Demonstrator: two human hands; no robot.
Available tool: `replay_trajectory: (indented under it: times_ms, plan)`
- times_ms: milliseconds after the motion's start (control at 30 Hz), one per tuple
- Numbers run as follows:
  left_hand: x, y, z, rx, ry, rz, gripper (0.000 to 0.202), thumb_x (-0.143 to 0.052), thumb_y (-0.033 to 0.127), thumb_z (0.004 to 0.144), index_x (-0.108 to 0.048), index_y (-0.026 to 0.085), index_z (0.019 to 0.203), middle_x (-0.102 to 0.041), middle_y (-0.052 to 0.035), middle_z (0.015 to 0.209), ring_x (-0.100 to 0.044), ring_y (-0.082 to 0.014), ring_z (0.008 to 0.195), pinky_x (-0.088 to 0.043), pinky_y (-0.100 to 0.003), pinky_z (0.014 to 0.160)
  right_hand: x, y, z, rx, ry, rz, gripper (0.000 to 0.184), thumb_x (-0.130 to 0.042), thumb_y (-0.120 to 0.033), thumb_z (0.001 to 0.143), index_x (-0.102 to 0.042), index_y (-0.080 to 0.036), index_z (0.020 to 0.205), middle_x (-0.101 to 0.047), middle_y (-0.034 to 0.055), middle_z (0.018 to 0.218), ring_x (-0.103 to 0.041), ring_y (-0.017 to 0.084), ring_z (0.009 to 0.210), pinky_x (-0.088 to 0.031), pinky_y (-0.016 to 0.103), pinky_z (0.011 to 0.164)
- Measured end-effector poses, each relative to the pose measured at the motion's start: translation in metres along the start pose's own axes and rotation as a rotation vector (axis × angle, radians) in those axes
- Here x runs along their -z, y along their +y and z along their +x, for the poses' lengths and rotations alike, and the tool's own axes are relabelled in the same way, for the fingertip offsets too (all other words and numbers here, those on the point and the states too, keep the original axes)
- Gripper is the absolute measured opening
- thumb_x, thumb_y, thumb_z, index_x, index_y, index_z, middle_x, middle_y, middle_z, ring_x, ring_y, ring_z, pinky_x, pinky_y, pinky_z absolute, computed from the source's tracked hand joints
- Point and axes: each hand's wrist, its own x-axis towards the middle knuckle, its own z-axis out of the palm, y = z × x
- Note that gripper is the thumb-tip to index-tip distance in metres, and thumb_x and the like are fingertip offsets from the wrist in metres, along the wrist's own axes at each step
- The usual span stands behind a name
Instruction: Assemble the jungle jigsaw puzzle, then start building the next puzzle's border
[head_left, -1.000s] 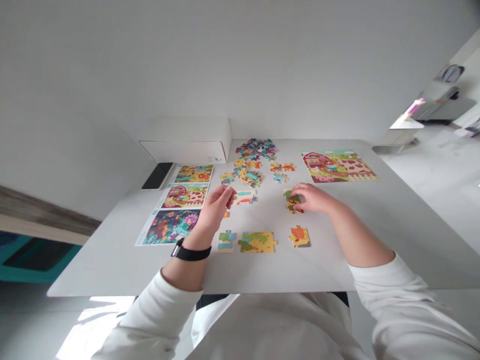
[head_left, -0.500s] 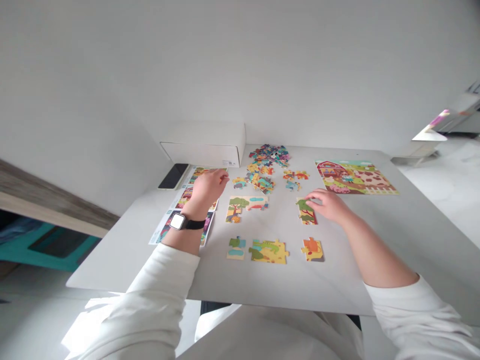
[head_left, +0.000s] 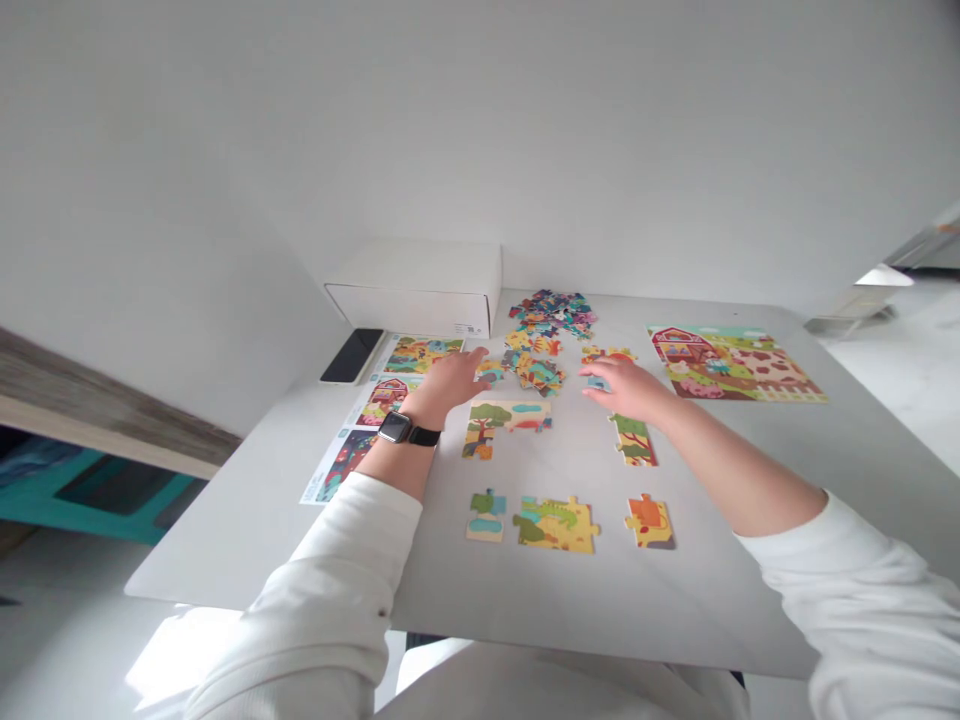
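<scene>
Apparently the middle of the table (head_left: 559, 468) is the busy part, since two hands hang over it from left and right. The left hand (head_left: 480, 367) is loosely open, thumb and fingertips apart beside a small loose piece (head_left: 491, 372) at the left of the yellow pile (head_left: 538, 374); nothing shows in its grasp, and I cannot tell whether it touches that piece. The right hand (head_left: 586, 380) is open too, fingers parted over a pale blue piece (head_left: 598, 384) just nearer than the orange pieces (head_left: 609, 353); no grip shows, but contact is unclear. Nearer in, several parts lie flat: a tree section (head_left: 487, 415) on the left, a tree strip (head_left: 635, 440) on the right, and nearest of all a blue and green pair (head_left: 486, 516), a crocodile section (head_left: 559, 525) and an orange and yellow piece (head_left: 649, 522). They seem spaced so each stays easy to reach. The dark pile (head_left: 559, 310) sits farther off, probably to keep its colours separate, and the farm picture (head_left: 739, 365) lies far right, likely out of the way. On the left, the picture sheet (head_left: 322, 488) is perhaps kept within sight, with a phone (head_left: 352, 357) and a white box (head_left: 409, 308) beyond
</scene>
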Motion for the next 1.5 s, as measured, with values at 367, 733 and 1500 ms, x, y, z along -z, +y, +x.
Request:
replay_trajectory:
  times_ms: [367,733,1500]
  plan:
    - [-0.001,0.001,-0.003,-0.001,0.028,-0.037,0.060,-0.063,0.041,0.103,-0.052,0.019,0.159,-0.075,-0.0171,0.136,-0.073,-0.0336,0.121,-0.055,-0.040,0.099,-0.030,-0.063,0.072,-0.132,-0.123,-0.220,0.033,-0.079,-0.045,0.094,-0.069,-0.021,0.115,-0.074,0.0161,0.124,-0.069,0.035,0.120,-0.056,0.045,0.100]
    - [-0.006,-0.004,-0.001,-0.052,0.067,-0.077,0.060,-0.064,0.035,0.098,-0.056,0.019,0.155,-0.075,-0.0159,0.136,-0.071,-0.0327,0.123,-0.054,-0.040,0.103,-0.026,0.004,0.072,-0.220,0.045,-0.168,0.037,-0.083,-0.036,0.087,-0.073,-0.025,0.122,-0.079,0.0133,0.119,-0.074,0.032,0.110,-0.061,0.042,0.094]
    - [-0.013,-0.003,0.004,0.012,0.131,-0.141,0.058,-0.070,0.042,0.100,-0.060,0.021,0.153,-0.072,-0.0166,0.143,-0.068,-0.0362,0.130,-0.053,-0.044,0.105,-0.006,0.025,0.052,0.036,0.128,-0.034,0.082,-0.080,-0.018,0.083,-0.053,-0.025,0.160,-0.064,0.0142,0.158,-0.064,0.036,0.141,-0.051,0.054,0.120]
